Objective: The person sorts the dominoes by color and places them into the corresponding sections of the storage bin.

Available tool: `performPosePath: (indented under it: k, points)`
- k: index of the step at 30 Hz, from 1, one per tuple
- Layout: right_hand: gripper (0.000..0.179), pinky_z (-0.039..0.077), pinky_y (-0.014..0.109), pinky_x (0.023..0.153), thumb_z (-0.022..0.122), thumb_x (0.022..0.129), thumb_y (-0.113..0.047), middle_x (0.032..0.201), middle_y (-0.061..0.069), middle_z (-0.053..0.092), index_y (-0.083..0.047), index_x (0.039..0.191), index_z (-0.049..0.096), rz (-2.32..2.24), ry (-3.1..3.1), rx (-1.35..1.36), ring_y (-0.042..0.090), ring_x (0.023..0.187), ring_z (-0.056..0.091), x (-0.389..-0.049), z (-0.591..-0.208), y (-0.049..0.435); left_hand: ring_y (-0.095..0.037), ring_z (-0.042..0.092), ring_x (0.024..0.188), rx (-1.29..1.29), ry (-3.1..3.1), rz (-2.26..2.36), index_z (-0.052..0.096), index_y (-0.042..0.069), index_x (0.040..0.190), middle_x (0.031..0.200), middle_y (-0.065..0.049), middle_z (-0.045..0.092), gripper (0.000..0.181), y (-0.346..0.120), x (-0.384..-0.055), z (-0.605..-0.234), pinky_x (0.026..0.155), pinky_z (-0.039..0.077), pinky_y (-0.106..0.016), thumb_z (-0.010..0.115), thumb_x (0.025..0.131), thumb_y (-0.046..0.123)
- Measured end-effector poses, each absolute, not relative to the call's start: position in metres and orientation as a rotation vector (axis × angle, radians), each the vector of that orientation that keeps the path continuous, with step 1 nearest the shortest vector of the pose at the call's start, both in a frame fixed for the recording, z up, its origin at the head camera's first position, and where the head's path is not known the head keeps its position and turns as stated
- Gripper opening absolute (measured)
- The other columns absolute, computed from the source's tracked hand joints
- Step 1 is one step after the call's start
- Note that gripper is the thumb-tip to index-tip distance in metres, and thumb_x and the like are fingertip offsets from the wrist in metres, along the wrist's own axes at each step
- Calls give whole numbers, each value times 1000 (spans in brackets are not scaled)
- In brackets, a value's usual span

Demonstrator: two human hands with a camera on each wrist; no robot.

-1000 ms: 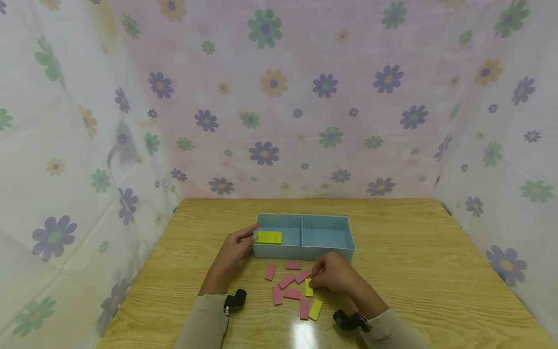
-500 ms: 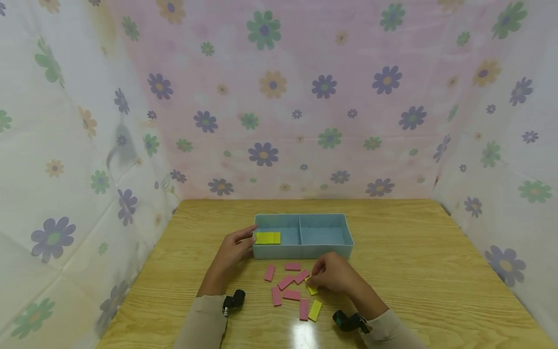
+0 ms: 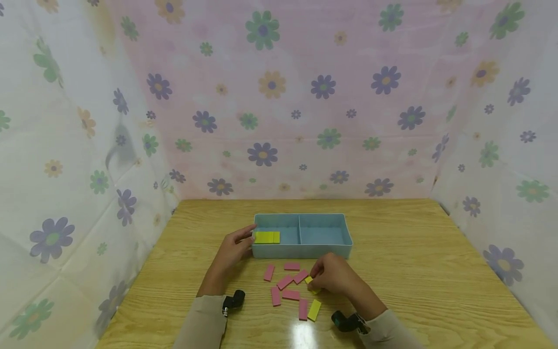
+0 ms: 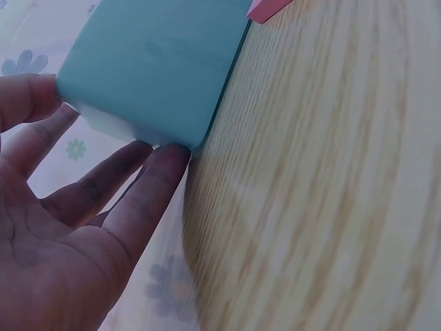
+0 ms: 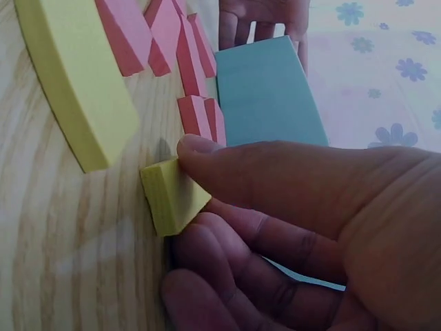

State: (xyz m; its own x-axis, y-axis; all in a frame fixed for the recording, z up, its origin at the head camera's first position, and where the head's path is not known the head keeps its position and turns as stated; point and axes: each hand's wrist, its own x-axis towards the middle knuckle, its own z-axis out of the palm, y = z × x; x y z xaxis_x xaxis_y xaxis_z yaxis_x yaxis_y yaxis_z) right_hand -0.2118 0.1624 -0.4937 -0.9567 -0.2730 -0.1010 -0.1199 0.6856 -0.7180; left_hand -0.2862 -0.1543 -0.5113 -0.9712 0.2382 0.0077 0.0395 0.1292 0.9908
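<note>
My right hand [image 3: 335, 277] pinches a small yellow block [image 5: 165, 196] between thumb and fingers, low over the table. The hand covers part of that block in both views. My left hand [image 3: 234, 249] touches the left end of a light blue two-compartment box [image 3: 301, 251]. In the left wrist view its fairly straight fingers [image 4: 148, 200] rest against the end wall. Yellow blocks [image 3: 267, 237] lie side by side at the front of the left compartment; the right compartment holds nothing visible. Another yellow block [image 3: 314, 310] lies nearest the person, beside a pink block [image 3: 303, 309].
Several more pink blocks [image 3: 291, 294] lie scattered on the wooden table [image 3: 414, 271], between the two hands and in front of the box. Flowered cloth [image 3: 287, 160] stands behind the table and along both sides. Both wrists wear black cameras [image 3: 344, 321].
The yellow block at my right fingertips lay flat and straight; it has turned and is now gripped, more hidden by the hand. My left hand stays at the box.
</note>
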Motion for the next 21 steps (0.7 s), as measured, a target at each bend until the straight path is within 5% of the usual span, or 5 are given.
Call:
performPosePath:
  k: [21]
  points:
    - [21,49,32,60,94,72,-13,77,-1,67,-10,79,74,-1107,2695,-288,18,71,58,-207,-488,159,-38,49,143,277,2209,1955,51,15,154,160,-20,44,46,-155,-288,-514,106,53,-49,54,109,14]
